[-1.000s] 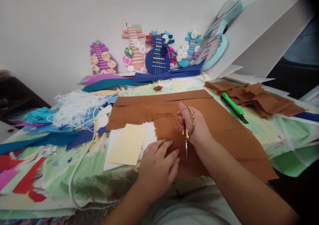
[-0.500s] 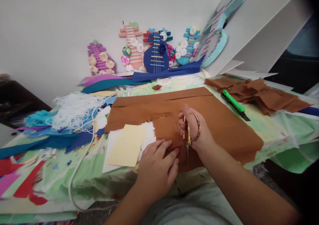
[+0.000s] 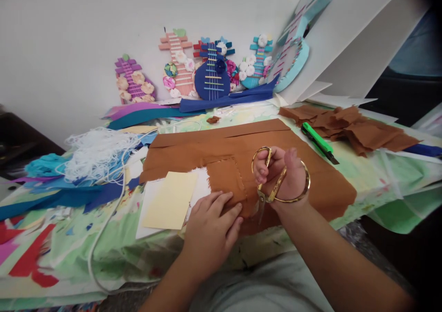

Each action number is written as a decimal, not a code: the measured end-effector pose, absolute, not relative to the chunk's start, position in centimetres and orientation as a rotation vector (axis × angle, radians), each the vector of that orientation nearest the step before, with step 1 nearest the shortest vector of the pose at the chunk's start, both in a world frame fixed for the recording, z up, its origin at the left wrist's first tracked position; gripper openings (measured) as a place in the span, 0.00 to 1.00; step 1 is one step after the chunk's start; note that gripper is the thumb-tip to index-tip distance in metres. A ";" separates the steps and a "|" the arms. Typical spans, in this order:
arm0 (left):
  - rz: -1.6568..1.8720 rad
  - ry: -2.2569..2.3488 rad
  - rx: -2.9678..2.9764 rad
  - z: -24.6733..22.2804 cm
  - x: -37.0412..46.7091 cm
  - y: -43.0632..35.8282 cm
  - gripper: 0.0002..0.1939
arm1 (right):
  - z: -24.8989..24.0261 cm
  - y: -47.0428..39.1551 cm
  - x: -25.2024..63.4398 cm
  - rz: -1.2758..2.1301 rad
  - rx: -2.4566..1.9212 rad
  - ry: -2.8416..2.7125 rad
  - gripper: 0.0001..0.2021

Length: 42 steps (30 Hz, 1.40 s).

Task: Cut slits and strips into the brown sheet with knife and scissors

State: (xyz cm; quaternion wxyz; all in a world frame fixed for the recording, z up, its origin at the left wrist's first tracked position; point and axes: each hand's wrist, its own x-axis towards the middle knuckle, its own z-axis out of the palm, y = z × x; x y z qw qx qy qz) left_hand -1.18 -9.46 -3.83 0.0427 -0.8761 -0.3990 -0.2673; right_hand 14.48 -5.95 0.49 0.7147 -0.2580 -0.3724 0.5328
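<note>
Bare left hand (image 3: 211, 227), bare right hand (image 3: 293, 182), pale grey creased garment (image 3: 258, 286)

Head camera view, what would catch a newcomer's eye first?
Probably the colourful instrument-shaped crafts lined up along the back of the table, before the pale wall. Nearer, the ornate gold-handled scissors stand out in the right hand, above the large brown sheet. The bright green cutter also draws the eye, lying just beyond the sheet's right edge.
</note>
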 end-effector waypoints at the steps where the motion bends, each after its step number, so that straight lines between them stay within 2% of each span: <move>1: -0.815 -1.222 -2.685 -3.8 -1.2 -9.5 0.12 | 0.4 -6.1 14.2 1.176 -0.574 -0.818 0.21; 11: -0.794 -1.233 -2.696 -3.7 -1.2 -9.5 0.11 | -1.4 -7.5 13.5 1.130 -0.602 -1.070 0.18; 24: -0.762 -1.255 -2.714 -3.5 -1.3 -9.5 0.12 | -0.3 -9.4 13.7 0.954 -0.475 -1.122 0.15; 35: -0.795 -1.261 -2.711 -3.6 -1.3 -9.6 0.11 | 1.0 -10.3 14.1 0.915 -0.583 -1.090 0.18; 42: -0.794 -1.267 -2.701 -3.5 -1.3 -9.5 0.11 | -0.1 -10.1 13.9 0.877 -0.549 -1.123 0.17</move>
